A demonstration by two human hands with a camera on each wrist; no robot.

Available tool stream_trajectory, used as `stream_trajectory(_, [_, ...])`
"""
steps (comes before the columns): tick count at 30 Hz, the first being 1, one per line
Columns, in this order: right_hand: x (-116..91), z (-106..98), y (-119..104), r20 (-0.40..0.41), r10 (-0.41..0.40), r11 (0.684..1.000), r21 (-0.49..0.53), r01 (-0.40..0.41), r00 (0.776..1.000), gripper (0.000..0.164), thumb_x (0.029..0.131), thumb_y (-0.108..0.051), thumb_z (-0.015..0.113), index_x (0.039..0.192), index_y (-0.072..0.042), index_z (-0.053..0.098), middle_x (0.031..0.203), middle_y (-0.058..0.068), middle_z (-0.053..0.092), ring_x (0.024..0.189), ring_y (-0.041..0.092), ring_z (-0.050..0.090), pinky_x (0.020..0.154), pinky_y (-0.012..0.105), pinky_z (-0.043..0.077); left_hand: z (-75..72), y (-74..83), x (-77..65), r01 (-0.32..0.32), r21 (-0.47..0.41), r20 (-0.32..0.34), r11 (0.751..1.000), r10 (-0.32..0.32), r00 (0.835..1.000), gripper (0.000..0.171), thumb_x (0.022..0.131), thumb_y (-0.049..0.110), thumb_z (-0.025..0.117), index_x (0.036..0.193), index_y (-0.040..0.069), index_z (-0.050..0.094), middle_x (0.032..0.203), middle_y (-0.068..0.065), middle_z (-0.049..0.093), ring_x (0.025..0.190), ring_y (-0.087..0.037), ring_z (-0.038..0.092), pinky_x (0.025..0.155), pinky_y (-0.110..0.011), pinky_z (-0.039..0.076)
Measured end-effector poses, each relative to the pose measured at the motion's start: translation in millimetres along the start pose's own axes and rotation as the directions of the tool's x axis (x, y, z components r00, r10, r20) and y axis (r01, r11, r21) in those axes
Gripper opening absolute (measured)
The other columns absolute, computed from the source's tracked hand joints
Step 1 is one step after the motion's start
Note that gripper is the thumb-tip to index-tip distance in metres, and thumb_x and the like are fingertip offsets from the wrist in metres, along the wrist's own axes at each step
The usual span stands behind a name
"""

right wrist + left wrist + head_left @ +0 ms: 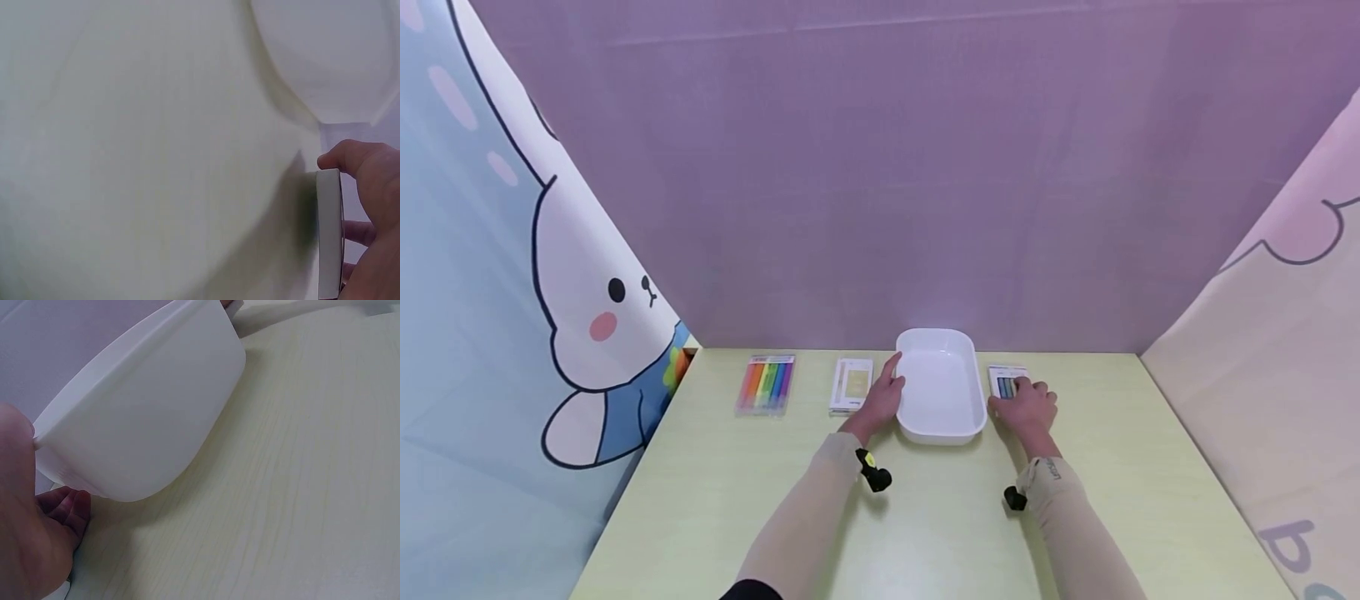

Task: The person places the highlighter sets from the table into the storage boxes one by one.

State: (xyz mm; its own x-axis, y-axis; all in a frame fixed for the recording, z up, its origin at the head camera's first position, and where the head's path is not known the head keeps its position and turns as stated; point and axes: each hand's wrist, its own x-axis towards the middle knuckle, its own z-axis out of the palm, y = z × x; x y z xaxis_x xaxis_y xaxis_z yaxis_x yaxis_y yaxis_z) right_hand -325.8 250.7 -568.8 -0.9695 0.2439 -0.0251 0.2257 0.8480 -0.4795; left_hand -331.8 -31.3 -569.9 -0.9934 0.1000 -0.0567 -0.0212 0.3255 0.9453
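Note:
A deep white plastic tray with rounded corners rests on the table. My left hand grips its left side; in the left wrist view the thumb is at the tray's rim and the curled fingers are below it. On the other side of the tray, my right hand holds a flat white box whose front shows dark blue and grey stripes. The right wrist view has the box edge-on, thumb over one end and fingers along its face.
A clear pack of rainbow-coloured markers lies at the left of the table. Between it and the tray is a white box with a yellowish panel. A purple cloth stands behind the table; printed curtains flank it.

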Motion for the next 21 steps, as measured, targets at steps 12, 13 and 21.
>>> stream_trajectory(12, [-7.0,-33.9,-32.7,-0.115,-0.058,0.996,0.058,0.065,0.992,0.076,0.077,-0.047,0.068,0.136,-0.003,0.049,0.118,0.028,0.046,0.105,0.045,0.038,0.084,0.057,0.036,1.8,-2.1,3.2,0.033,0.002,-0.009,0.999,-0.033,0.999,0.053,0.104,0.034,0.037,0.154,0.040,0.021,0.146,-0.017,0.044,0.128,-0.036,0.044,0.106,-0.053,0.033])
stream_trajectory(13, [-8.3,-37.5,-37.8,-0.120,-0.061,0.996,0.061,0.068,0.991,0.076,0.077,-0.047,0.068,0.136,-0.004,0.050,0.118,0.028,0.046,0.104,0.045,0.038,0.084,0.056,0.036,1.5,-1.5,2.6,0.037,-0.001,-0.008,0.999,-0.037,0.999,0.053,0.104,0.033,0.037,0.154,0.040,0.021,0.145,-0.017,0.044,0.128,-0.037,0.044,0.105,-0.053,0.033])
stream_trajectory(21, [-19.1,-60.9,-74.9,-0.129,-0.079,0.993,0.074,0.089,0.988,0.071,0.077,-0.044,0.069,0.134,-0.005,0.051,0.121,0.026,0.045,0.106,0.044,0.039,0.085,0.055,0.037,1.0,-2.1,2.2,0.020,0.029,-0.026,0.999,-0.019,0.999,0.052,0.103,0.031,0.038,0.154,0.036,0.024,0.134,-0.017,0.053,0.120,-0.034,0.051,0.102,-0.050,0.037])
